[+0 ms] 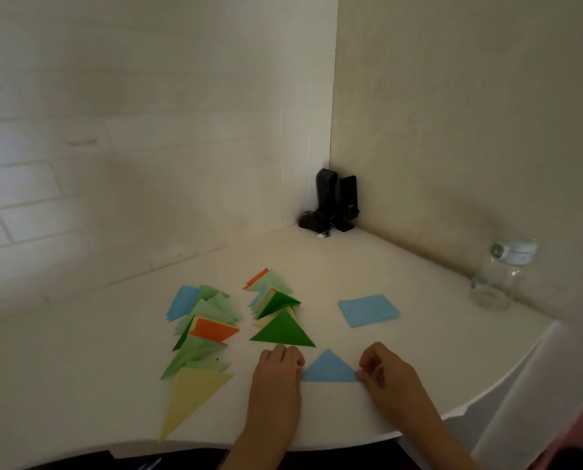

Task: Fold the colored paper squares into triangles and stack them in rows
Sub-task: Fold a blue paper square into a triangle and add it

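White and curved along its near edge, the counter [79, 385] runs back into a corner between two pale walls. Nearest me, my left hand [276, 371] and right hand [385, 371] flank a blue triangle [329, 369] lying flat close to that near edge; each hand's curled fingers pinch or press one base corner, so I judge I'm sharpening its crease. Left of it the left row [198, 334] of overlapped triangles begins with a yellow triangle [191, 398] at the near edge. Beyond the blue triangle sits the middle row [276, 307], fronted by a dark green triangle [283, 330]. Further right lies a stack of blue squares [368, 310], still unfolded. So I reckon much is folded, with this piece to place and those squares left. Toward the right edge stands a clear bottle [496, 279]; black speakers [334, 201] fill the far corner.
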